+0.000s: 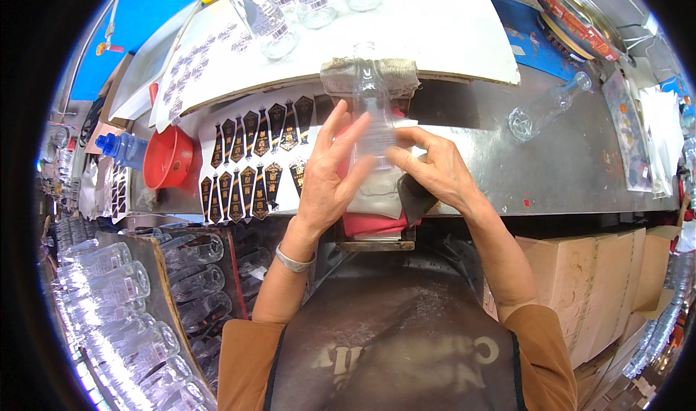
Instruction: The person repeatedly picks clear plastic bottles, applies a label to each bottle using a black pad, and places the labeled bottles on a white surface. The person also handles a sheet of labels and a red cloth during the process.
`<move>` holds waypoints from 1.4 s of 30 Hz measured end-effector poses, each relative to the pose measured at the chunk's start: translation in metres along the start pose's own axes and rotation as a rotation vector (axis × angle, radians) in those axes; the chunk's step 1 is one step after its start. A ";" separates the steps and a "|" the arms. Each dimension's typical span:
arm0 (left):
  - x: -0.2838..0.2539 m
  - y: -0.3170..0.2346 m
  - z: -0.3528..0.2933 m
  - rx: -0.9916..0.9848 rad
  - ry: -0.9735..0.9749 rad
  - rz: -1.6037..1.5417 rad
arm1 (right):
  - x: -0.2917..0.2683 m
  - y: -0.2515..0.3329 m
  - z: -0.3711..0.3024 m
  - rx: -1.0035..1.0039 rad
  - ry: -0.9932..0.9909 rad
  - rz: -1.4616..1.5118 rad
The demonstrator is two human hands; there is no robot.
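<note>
A clear glass bottle (370, 92) lies on a padded rest, its neck pointing away from me over a rolled, worn cloth (399, 74). My left hand (324, 175) is at the bottle's left side, fingers spread and partly blurred. On the other side my right hand (437, 170) is curled, its thumb and forefinger at the glass near the lower body. Under that palm a dark flat piece (417, 199) sticks out, apparently held by the lower fingers, which are hidden. Pale and red cloths (373, 224) pad the rest beneath.
Sheets of black-and-gold decals (246, 135) lie left of the bottle, beside a red bowl (170, 158). Printed bottles (279, 42) stand on the white board (435, 26); another clear bottle (549, 108) lies at right. Crated bottles (109, 273) and a cardboard box (573, 273) flank me.
</note>
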State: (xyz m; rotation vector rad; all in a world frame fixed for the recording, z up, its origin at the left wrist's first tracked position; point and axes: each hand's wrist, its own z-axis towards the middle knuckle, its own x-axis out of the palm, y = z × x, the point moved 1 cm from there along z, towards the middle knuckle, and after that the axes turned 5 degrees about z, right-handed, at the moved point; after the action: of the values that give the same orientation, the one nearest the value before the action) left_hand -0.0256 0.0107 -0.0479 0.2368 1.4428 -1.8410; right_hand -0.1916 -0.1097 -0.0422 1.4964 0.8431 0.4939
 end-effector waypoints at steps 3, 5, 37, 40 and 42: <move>0.000 0.000 -0.001 -0.004 0.003 0.008 | 0.001 0.000 0.000 -0.009 0.004 0.024; 0.000 0.000 0.000 0.002 0.007 0.007 | 0.001 -0.003 0.000 -0.024 -0.003 0.034; -0.012 0.015 -0.026 -0.102 0.082 -0.295 | -0.009 0.054 -0.020 -1.050 -0.141 -0.565; -0.007 0.003 -0.035 -0.076 0.153 -0.154 | 0.002 0.053 -0.005 -0.987 -0.085 -0.679; 0.001 0.006 -0.042 -0.141 0.137 -0.110 | 0.019 0.052 -0.022 -0.829 0.187 -0.473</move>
State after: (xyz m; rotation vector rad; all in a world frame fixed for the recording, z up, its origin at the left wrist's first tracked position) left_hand -0.0351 0.0474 -0.0669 0.2210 1.7028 -1.8301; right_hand -0.1843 -0.0781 0.0079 0.4758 0.9418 0.5370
